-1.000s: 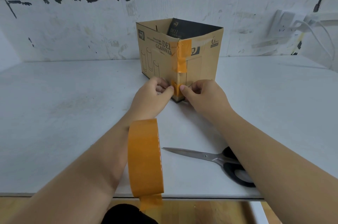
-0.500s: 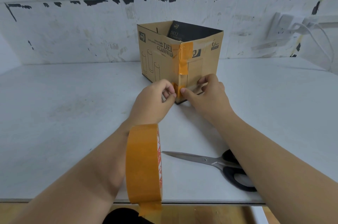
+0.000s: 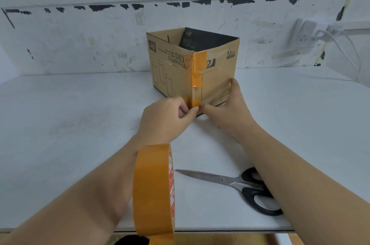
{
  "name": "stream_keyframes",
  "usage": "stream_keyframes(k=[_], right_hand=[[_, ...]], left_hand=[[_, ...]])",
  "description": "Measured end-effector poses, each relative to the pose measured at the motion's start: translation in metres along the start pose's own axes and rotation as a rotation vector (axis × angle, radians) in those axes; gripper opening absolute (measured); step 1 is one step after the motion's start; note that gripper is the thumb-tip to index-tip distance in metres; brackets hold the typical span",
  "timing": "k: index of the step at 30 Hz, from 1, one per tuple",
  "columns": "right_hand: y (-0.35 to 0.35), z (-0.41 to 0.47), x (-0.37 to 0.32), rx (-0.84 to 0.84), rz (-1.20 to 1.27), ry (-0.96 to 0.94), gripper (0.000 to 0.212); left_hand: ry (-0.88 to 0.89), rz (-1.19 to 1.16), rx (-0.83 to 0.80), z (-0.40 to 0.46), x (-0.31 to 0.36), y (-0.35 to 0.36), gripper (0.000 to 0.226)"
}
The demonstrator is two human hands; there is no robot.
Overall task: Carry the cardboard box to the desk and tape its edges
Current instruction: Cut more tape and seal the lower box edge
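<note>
On the white surface (image 3: 60, 124) in front of me, going left to right, my left forearm comes first, with the roll of orange tape (image 3: 153, 190) worn round it like a bracelet, standing upright near the front edge. My left hand (image 3: 168, 118) is curled, its thumb and fingertips pinching a short orange strip of tape (image 3: 193, 102) at the bottom of the nearest vertical corner of the cardboard box (image 3: 170, 64). That box sits open-topped on the surface, well back towards the scuffed white wall (image 3: 80, 40), turned so one corner faces me; it reads "DELI GLASSWARE" on its left face and shows a dark inner panel. A longer orange strip (image 3: 197, 68) already covers the upper part of the same corner, with bare cardboard between the two pieces. My right hand (image 3: 230, 108) presses against the box's right face, thumb touching the small strip low down, fingers spread up along the cardboard. Nearer to me, a pair of scissors (image 3: 230, 182) with black handles lies flat, blades pointing left, the handles partly hidden under my right forearm. White cables (image 3: 340, 40) hang at the far right.
</note>
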State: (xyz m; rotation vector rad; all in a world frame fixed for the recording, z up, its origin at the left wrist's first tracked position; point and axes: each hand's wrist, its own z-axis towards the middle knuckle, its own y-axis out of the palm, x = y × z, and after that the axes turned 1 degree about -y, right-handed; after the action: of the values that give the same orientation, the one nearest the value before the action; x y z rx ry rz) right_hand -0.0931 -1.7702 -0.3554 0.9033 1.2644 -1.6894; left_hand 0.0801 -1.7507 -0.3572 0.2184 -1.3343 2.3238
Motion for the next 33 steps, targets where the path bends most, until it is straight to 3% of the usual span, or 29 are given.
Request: stream_keyframes(k=[6,12,16,33], right_hand=[[-0.001,0.002,0.001,0.013,-0.044,-0.013,0.086],[-0.002,0.002,0.000,-0.003,-0.032,0.070,0.096],[-0.004,0.003,0.002,0.003,0.007,0.085,0.083],[-0.003,-0.001,0.000,-0.025,-0.025,0.023,0.071]], left_hand=[[-0.035,0.064,0.040,0.002,0.000,0.005,0.042],[-0.045,0.020,0.035,-0.004,-0.002,0.005,0.035],[-0.102,0.001,0.053,-0.006,-0.005,0.003,0.041],[0.008,0.039,0.033,0.001,-0.012,-0.001,0.049]])
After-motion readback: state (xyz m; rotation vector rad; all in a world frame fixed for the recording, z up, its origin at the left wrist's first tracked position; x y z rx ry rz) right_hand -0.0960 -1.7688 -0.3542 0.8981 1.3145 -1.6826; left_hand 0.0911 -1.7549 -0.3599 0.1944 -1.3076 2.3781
